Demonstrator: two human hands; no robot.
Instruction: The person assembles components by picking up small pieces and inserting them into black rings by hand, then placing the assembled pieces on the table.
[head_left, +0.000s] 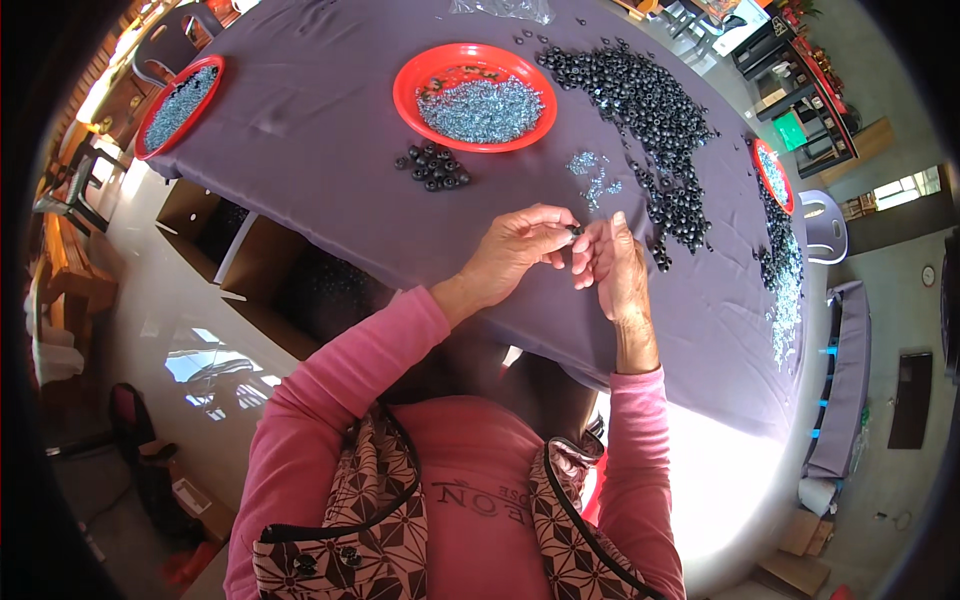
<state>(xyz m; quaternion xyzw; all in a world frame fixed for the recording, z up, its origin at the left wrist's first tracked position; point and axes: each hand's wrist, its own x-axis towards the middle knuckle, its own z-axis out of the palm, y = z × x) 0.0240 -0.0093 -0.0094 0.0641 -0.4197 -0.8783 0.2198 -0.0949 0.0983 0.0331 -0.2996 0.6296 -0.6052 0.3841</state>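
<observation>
The left hand [515,250] pinches a small black round plastic piece [577,230] in a narrow grip against the right hand [618,268], whose grip I cannot tell. Both hover over the purple-clothed counter [330,200], just below the red round plastic tray [475,97] of small silvery screws; it looks like an assembly step.

Both forearms in pink sleeves come up from the lower edge and converge at mid-frame, wrists bare. Left hand [515,250] is palm-down, wrist bent, thumb and forefinger pinched together at the tips; the other fingers curl loosely. Right hand [615,265] stands edge-on, fingers upright and slightly bent, its fingertips meeting the left hand's pinch; whether it grips anything cannot be told.
</observation>
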